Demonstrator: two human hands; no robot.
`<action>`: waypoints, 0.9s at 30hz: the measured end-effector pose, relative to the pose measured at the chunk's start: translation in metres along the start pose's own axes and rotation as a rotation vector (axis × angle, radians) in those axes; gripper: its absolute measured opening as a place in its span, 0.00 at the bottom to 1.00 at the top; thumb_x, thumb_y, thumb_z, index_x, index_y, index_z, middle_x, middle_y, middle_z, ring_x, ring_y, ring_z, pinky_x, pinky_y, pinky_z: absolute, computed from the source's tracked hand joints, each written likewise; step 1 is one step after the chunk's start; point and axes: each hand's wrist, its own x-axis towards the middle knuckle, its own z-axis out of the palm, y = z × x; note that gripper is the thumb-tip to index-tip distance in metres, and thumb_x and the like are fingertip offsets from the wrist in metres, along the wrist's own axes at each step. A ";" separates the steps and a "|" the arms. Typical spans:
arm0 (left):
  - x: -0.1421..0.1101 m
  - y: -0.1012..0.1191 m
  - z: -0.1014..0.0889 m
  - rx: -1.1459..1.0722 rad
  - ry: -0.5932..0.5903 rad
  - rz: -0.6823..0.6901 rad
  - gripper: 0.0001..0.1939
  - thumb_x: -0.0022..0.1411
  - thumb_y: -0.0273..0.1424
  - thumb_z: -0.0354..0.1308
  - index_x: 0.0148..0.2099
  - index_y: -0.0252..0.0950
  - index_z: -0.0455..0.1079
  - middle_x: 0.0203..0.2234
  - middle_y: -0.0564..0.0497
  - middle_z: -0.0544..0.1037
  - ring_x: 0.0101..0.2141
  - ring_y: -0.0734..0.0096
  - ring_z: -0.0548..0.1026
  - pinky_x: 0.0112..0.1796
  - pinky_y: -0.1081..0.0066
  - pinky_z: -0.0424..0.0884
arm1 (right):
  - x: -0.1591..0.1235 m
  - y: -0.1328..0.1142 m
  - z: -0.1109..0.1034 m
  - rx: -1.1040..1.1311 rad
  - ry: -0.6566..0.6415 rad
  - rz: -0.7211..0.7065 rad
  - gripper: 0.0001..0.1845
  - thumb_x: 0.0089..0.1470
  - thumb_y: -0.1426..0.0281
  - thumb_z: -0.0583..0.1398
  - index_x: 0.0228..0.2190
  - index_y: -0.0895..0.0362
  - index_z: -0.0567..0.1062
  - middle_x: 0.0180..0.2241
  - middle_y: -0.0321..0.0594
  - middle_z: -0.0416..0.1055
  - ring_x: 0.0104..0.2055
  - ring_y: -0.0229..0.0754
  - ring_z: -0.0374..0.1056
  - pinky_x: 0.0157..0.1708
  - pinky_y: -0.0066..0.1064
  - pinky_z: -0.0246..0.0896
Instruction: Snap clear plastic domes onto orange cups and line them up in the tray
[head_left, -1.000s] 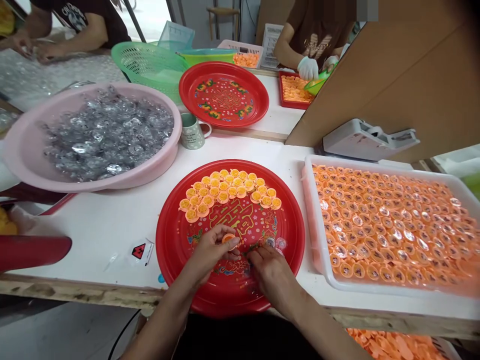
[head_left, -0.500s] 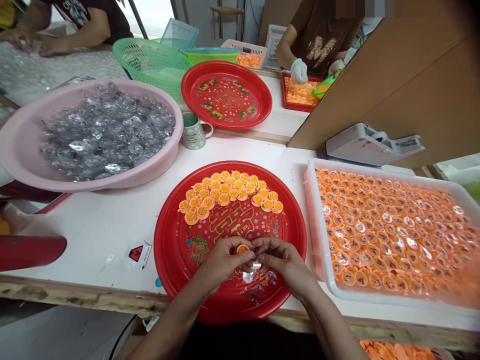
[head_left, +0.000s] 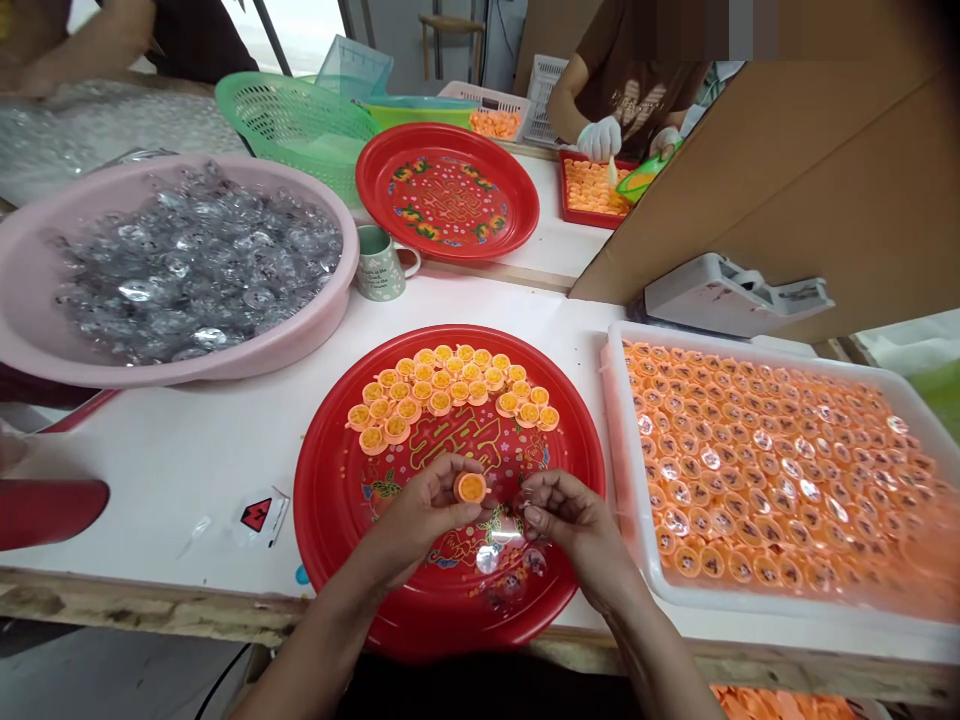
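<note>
My left hand (head_left: 424,510) pinches a small orange toy cup (head_left: 472,488) with a saucer-like rim and a yellow face turned up. Just to its right, my right hand (head_left: 581,525) has thumb and fingers bent close together; whatever may be between the tips is too small to make out. Both hands are above a large red round tray (head_left: 328,540) with a gold pattern. Along the tray's far side several similar orange cups (head_left: 440,380) lie in a curved band. Small clear plastic pieces (head_left: 487,558) rest on the tray near my right hand.
At the left stands a pink basin (head_left: 322,335) of clear plastic pieces, beside a green mug (head_left: 381,265). A white tray (head_left: 656,565) packed with orange cups is at the right. Behind are another red tray (head_left: 450,240), a cardboard panel (head_left: 825,170) and a gloved co-worker's hand (head_left: 600,138).
My right hand first came up from the tray to the cup in my left hand, then drew away to the right. The cup's yellow face now shows fully.
</note>
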 end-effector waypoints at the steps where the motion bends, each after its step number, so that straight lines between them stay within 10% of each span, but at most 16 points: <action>1: 0.000 0.000 -0.001 0.002 -0.020 0.000 0.16 0.51 0.30 0.68 0.43 0.39 0.70 0.39 0.51 0.76 0.43 0.62 0.76 0.47 0.63 0.73 | -0.001 -0.001 0.000 0.005 -0.011 0.003 0.16 0.43 0.65 0.71 0.35 0.55 0.76 0.26 0.32 0.69 0.27 0.34 0.65 0.29 0.27 0.61; 27: 0.004 -0.002 0.006 0.084 0.002 0.006 0.15 0.50 0.29 0.68 0.42 0.36 0.74 0.39 0.48 0.79 0.41 0.62 0.78 0.45 0.65 0.73 | -0.003 0.004 -0.004 -0.039 0.036 0.025 0.13 0.41 0.64 0.72 0.31 0.56 0.79 0.27 0.36 0.74 0.29 0.36 0.66 0.30 0.27 0.60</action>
